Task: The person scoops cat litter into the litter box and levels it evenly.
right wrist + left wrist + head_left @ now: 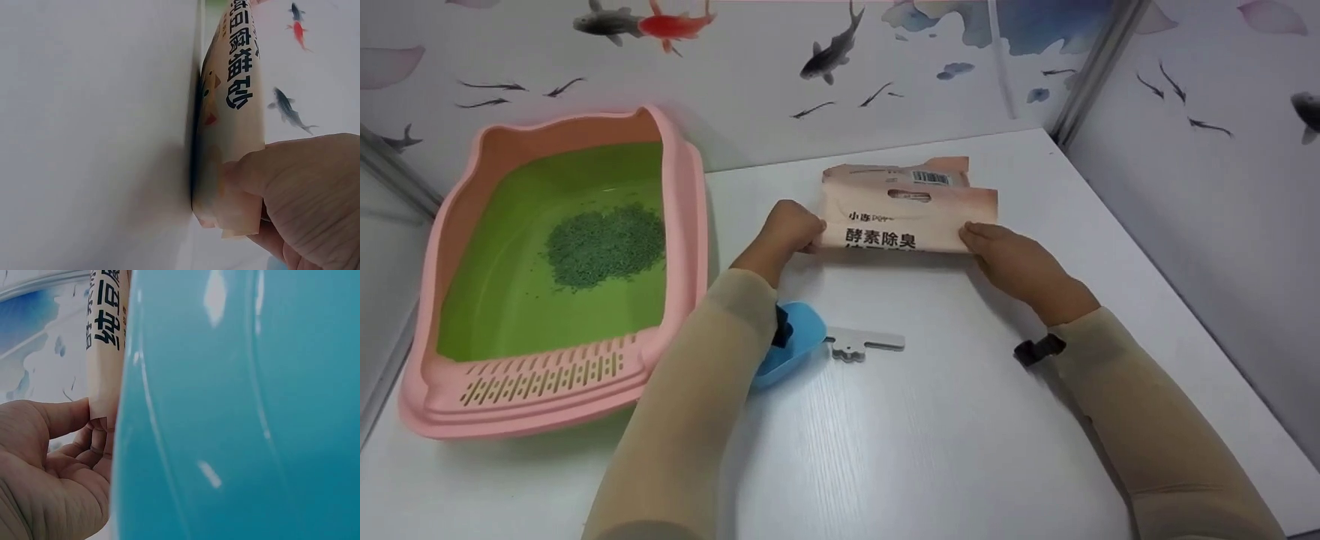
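A pale peach cat litter bag [915, 217], printed with black characters and folded over, lies near the back of the table. My left hand [786, 231] pinches its left edge; the left wrist view shows the thumb [67, 417] against the bag's side. At the opposite edge, my right hand [1027, 266] grips the bag, thumb on the front face in the right wrist view. A blue scoop [808, 334] rests beneath my left wrist, partly hidden by the sleeve, and fills much of the left wrist view. Beside it lies a grey bag clip [885, 342].
On the left stands a pink litter box [690, 217] with a green inside and a slotted front ledge. A heap of dark green litter [604, 244] lies in it. Walls with painted fish [832, 52] border the white table [930, 450] at the back and right.
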Motion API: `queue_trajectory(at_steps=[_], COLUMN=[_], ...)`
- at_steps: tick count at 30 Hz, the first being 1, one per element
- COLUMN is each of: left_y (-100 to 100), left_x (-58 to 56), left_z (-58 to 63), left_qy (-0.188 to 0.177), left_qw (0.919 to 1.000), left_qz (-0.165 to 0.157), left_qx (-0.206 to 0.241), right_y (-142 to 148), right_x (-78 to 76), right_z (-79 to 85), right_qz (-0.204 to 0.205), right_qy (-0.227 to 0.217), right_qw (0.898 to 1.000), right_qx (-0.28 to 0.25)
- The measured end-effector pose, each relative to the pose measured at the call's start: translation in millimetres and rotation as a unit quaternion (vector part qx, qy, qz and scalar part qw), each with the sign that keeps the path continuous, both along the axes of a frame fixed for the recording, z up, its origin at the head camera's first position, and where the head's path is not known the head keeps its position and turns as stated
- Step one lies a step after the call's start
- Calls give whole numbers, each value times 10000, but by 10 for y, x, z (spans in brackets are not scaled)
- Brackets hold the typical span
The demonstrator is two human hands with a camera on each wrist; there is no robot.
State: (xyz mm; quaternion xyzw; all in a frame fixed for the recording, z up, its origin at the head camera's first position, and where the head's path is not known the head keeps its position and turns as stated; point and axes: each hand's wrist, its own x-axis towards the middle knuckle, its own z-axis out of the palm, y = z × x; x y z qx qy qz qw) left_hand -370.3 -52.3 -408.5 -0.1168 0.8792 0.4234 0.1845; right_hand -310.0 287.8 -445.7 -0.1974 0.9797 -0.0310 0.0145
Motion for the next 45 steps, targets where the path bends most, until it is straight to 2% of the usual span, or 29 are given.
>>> queue_trajectory(at_steps=[7,13,18,22,24,26,28,29,31,32,34,35,38,40,45], left_y=[-26,-6,32,98,151,208,266,299,367,400,456,479,491,471,373], left_x=[15,30,105,151,166,182,207,221,253,267,281,284,278,271,264], left_z=[-116,-140,-119,-92,-67,-33,2,12,19,17,-1,-8,-18,-14,31], left_qy=[148,411,937,1515,1928,2384,2792,2961,3072,3055,2913,2767,2327,2173,2164], left_qw=[9998,9989,9937,9818,9692,9476,9172,8984,8652,8520,8317,8274,8236,8208,8152], left_qz=[84,106,-81,-442,-829,-1395,-2096,-2471,-3137,-3399,-3764,-3852,-3916,-3911,-3772], left_qx=[63,-185,-614,-1051,-1286,-1603,-1920,-2100,-2422,-2554,-2859,-3007,-3380,-3552,-3824], right_y=[-16,-16,-17,-30,-34,-38,-42,-46,-55,-59,-58,-58,-39,-25,-11], right_x=[46,54,46,59,66,74,78,82,91,93,97,97,86,78,55], right_z=[-26,-19,10,35,45,58,68,75,98,107,124,131,128,123,136], right_qz=[11,-103,-349,-432,-406,-394,-411,-424,-458,-465,-489,-476,-400,-359,-419], right_qy=[58,52,-119,-28,112,209,250,251,226,223,236,248,296,320,244], right_qw=[10000,9999,9993,9991,9991,9989,9985,9984,9979,9976,9969,9967,9962,9960,9952], right_qx=[66,42,68,-15,-77,-164,-250,-290,-395,-451,-563,-611,-713,-748,-855])
